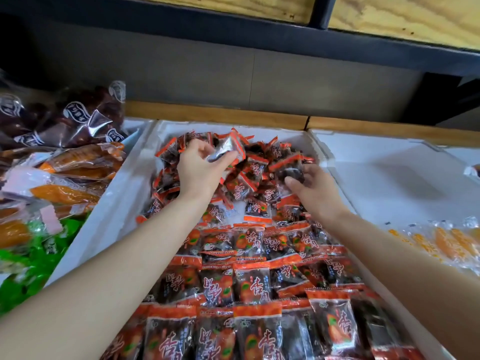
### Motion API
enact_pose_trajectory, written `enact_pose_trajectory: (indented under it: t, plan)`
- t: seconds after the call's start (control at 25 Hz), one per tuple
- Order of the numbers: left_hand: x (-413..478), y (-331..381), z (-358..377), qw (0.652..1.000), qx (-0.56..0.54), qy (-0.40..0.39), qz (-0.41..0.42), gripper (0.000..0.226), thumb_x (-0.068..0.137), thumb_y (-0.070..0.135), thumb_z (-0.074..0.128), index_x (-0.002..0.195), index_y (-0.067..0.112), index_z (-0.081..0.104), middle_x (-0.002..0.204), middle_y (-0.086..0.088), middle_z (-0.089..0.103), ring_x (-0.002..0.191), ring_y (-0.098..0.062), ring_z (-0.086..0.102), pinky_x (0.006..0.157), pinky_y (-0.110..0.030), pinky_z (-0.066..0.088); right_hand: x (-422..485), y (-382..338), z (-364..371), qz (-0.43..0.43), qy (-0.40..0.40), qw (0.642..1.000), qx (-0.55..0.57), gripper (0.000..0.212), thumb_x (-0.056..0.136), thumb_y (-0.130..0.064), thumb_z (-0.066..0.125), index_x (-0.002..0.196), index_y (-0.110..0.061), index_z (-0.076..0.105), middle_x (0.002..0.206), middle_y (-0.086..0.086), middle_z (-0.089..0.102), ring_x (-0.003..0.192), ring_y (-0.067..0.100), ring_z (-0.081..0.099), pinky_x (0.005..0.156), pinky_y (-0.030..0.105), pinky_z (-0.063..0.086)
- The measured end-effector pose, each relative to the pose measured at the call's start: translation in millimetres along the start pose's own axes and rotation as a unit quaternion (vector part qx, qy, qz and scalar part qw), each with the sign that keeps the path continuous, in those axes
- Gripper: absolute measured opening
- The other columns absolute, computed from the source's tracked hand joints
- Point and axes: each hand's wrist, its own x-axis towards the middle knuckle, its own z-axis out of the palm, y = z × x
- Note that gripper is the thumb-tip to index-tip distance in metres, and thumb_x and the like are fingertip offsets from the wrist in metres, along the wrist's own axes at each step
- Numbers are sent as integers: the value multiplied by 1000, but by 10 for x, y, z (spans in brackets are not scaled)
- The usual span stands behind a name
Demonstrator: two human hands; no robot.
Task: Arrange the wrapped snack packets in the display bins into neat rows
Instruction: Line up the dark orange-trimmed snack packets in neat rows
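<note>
A white foam bin point(122, 193) holds several orange-edged snack packets with dark fruit inside. Near me they lie in neat rows point(249, 287); at the far end they form a loose heap point(241, 178). My left hand point(200, 167) reaches over the heap and holds one packet point(228, 149) lifted above it, pinched between thumb and fingers. My right hand point(314, 188) is at the heap's right side, its fingers and thumb curled round a dark packet point(291, 170) that still touches the pile.
The bin to the left holds orange packets point(65, 193), green ones point(31, 268) and dark date bags point(78, 118). The right foam bin point(376, 178) has yellow-orange packets point(446, 242) at its near part. A grey wall and wooden shelf rise behind.
</note>
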Motion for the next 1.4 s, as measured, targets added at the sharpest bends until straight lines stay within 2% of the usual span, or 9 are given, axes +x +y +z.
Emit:
enact_pose_trajectory:
  t: [0.16,0.24,0.44,0.64,0.76,0.88,1.0,1.2,1.4]
  plan:
    - [-224,-7,-43,941,-205,-48,-264,21,85,28,71,92,13,59,104,-9,68,99,-30,64,93,-44,50,-178,-239,74,-72,19,997,-13,33,91,-19,59,123,-13,53,110,-10,62,97,3,58,80,10,45]
    - [-385,72,-113,910,-254,-86,-316,14,94,24,59,100,12,63,107,-10,69,96,-24,66,89,-41,52,-338,-395,179,-135,31,988,-63,32,87,-18,65,119,-15,59,105,-13,64,96,-3,58,75,-1,41]
    - [-623,229,-335,846,-394,-139,-331,34,100,29,44,128,10,48,119,-5,58,92,-26,65,87,-54,53,-640,-530,444,-222,-10,954,-199,37,88,-31,63,125,-27,57,116,-6,66,108,10,61,91,30,50]
    - [-595,59,-528,871,-335,-165,-319,29,88,10,65,116,2,62,107,-16,69,96,-27,68,75,-39,59,-911,-542,520,-185,-212,959,-15,35,99,-22,43,132,-27,50,119,-22,54,104,-18,49,91,4,39]
    - [-536,48,-570,866,-346,-140,-332,15,89,-3,58,103,-6,62,95,-22,69,87,-28,70,75,-39,59,-727,-375,466,-185,-130,974,-21,26,96,-8,46,113,-21,63,117,-13,58,103,-9,53,84,0,36]
    - [-483,75,-565,851,-389,-132,-327,12,90,-6,56,99,0,60,105,-21,69,99,-32,67,85,-50,55,-248,-32,366,-134,-31,972,-190,37,93,-5,52,128,-13,51,128,1,53,117,12,50,96,15,35]
    - [-453,69,-553,849,-405,-133,-314,20,89,-7,57,105,5,61,107,-14,70,95,-27,68,84,-52,55,158,240,305,-42,-58,951,-302,54,93,-19,54,141,-7,34,142,12,42,133,29,35,110,37,29]
    - [-447,75,-549,836,-424,-154,-312,23,89,-6,57,107,8,63,98,-10,74,89,-25,71,82,-51,56,321,221,443,33,-61,916,-396,76,87,-54,54,141,-6,32,140,14,44,133,37,26,105,43,30]
    - [-466,87,-552,830,-434,-146,-319,21,89,-6,57,102,10,62,94,-9,74,80,-21,73,82,-49,56,272,133,461,61,24,975,-212,65,77,-36,75,127,-5,47,122,10,56,117,30,50,89,33,43]
